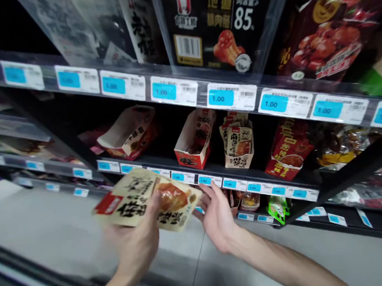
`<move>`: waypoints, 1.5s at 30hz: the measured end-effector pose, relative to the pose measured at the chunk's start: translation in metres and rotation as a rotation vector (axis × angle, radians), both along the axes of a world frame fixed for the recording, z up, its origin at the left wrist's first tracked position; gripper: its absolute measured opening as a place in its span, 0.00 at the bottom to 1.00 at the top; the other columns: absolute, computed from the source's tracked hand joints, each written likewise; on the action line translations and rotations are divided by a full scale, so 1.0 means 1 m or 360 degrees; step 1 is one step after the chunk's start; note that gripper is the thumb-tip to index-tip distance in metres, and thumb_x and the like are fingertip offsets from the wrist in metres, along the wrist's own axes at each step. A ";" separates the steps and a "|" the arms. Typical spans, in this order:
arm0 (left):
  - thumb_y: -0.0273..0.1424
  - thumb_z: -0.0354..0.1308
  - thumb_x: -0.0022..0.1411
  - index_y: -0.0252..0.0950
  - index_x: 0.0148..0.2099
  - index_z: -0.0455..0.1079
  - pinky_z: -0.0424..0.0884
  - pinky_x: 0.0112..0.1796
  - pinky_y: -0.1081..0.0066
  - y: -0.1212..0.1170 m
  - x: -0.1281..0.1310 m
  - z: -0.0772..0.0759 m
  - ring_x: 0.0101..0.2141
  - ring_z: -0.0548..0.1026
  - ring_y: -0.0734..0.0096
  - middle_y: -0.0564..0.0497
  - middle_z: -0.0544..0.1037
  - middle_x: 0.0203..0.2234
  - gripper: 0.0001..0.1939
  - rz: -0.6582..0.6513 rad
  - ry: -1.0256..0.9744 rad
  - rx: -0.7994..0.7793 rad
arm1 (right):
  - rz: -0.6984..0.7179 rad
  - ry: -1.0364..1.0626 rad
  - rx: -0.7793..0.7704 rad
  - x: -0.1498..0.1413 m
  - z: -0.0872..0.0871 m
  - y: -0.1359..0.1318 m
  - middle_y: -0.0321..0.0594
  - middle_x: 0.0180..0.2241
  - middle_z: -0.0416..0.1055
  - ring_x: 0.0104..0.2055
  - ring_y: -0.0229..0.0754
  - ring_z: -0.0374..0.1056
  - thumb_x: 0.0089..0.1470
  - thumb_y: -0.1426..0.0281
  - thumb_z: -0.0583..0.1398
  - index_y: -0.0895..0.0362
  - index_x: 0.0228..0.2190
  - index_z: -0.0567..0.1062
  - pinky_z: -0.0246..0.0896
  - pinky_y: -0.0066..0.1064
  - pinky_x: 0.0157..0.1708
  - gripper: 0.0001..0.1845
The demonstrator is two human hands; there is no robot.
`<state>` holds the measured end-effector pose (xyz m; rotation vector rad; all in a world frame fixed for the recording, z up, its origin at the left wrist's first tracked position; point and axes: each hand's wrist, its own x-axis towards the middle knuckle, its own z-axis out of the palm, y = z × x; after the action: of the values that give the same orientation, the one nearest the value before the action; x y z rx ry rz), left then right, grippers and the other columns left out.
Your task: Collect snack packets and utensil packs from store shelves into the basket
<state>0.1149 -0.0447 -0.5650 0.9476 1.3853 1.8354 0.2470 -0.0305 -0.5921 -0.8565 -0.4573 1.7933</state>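
Observation:
My left hand [137,242] grips a beige snack packet [145,200] with black characters, a red corner label and a picture of orange food, thumb over its front. The packet is held flat and tilted, just below the middle shelf edge. My right hand [218,215] touches the packet's right end, fingers spread and stretched out. Matching beige packets [239,141] stand in a display box on the middle shelf above my right hand.
Shelves carry blue price tags [220,97] along their edges. On the middle shelf stand a tipped white box [129,132], a red open box [194,140] and red bags [287,151]. Large dark snack bags [216,24] fill the top shelf. A cart rim [29,279] sits lower left.

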 end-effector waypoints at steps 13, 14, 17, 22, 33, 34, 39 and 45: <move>0.44 0.75 0.48 0.37 0.48 0.70 0.78 0.43 0.66 0.108 0.085 0.044 0.40 0.80 0.64 0.48 0.81 0.41 0.29 -0.0351 0.0031 0.0396 | -0.0585 0.0062 0.0599 0.052 0.044 0.028 0.40 0.55 0.76 0.58 0.47 0.71 0.51 0.59 0.70 0.53 0.52 0.72 0.67 0.40 0.59 0.29; 0.44 0.75 0.48 0.37 0.48 0.70 0.78 0.45 0.66 0.116 0.094 0.048 0.41 0.80 0.63 0.48 0.81 0.42 0.30 -0.0432 -0.0021 0.0428 | -0.0619 -0.0044 0.0686 0.058 0.044 0.032 0.41 0.56 0.75 0.59 0.47 0.70 0.50 0.61 0.71 0.53 0.53 0.71 0.65 0.40 0.61 0.31; 0.44 0.75 0.49 0.35 0.48 0.71 0.76 0.50 0.62 0.128 0.111 0.056 0.46 0.80 0.58 0.45 0.82 0.44 0.29 -0.0840 0.0002 0.0400 | -0.0783 -0.0313 0.0842 0.076 0.043 0.042 0.45 0.58 0.74 0.59 0.46 0.70 0.54 0.60 0.69 0.55 0.52 0.71 0.63 0.41 0.63 0.27; 0.34 0.77 0.46 0.32 0.49 0.75 0.71 0.57 0.53 0.129 0.110 0.065 0.52 0.78 0.49 0.40 0.82 0.47 0.29 -0.1372 0.0253 0.0130 | -0.0917 -0.0440 0.0876 0.095 0.036 0.050 0.48 0.54 0.76 0.56 0.47 0.73 0.56 0.59 0.68 0.56 0.52 0.71 0.70 0.39 0.56 0.26; 0.33 0.77 0.44 0.37 0.54 0.75 0.72 0.57 0.52 0.163 0.110 0.064 0.53 0.78 0.49 0.44 0.83 0.46 0.33 -0.1137 0.0143 0.0323 | -0.1025 -0.1394 0.1177 0.105 0.026 0.048 0.47 0.53 0.72 0.50 0.45 0.72 0.62 0.70 0.59 0.56 0.56 0.71 0.75 0.39 0.49 0.21; 0.34 0.76 0.45 0.36 0.54 0.75 0.71 0.58 0.51 0.165 0.111 0.058 0.53 0.78 0.48 0.43 0.83 0.46 0.32 -0.1192 0.0188 0.0307 | -0.1082 -0.1685 0.1279 0.109 0.027 0.047 0.48 0.54 0.71 0.54 0.48 0.70 0.63 0.71 0.57 0.56 0.56 0.72 0.72 0.43 0.54 0.20; 0.37 0.75 0.47 0.34 0.51 0.78 0.70 0.59 0.50 0.174 0.107 0.042 0.53 0.78 0.47 0.42 0.84 0.46 0.28 -0.1245 0.0286 0.0192 | -0.0898 -0.2750 0.1496 0.125 0.025 0.047 0.49 0.58 0.68 0.58 0.54 0.63 0.63 0.77 0.56 0.57 0.55 0.73 0.67 0.47 0.58 0.20; 0.38 0.74 0.48 0.33 0.52 0.77 0.69 0.59 0.50 0.176 0.105 0.040 0.53 0.77 0.45 0.41 0.83 0.47 0.29 -0.1315 0.0380 0.0132 | -0.0735 -0.3070 0.1459 0.124 0.016 0.050 0.51 0.58 0.68 0.55 0.56 0.63 0.62 0.79 0.56 0.58 0.57 0.71 0.69 0.47 0.51 0.23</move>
<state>0.2196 0.1308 -0.5251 1.5326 0.8325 1.1755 0.3710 0.0194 -0.5761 -1.5237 -1.8266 -0.2702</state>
